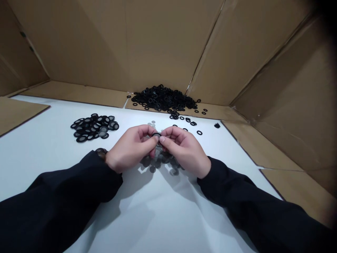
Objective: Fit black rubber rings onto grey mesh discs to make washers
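While both hands meet above the white table (pixel 131 225), the left hand (pixel 134 146) and right hand (pixel 185 149) pinch a black ring (pixel 157 134) between fingers and thumbs, its longer visible axis running left to right, its face toward the camera.

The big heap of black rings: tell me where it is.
In the head view, the heap lies at the back, near the middle, on the cardboard strip before the tall cardboard wall.

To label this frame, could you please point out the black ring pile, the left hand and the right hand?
Black ring pile (pixel 162 98): head view, its middle.
Left hand (pixel 129 147): head view, its back.
Right hand (pixel 188 151): head view, its back.
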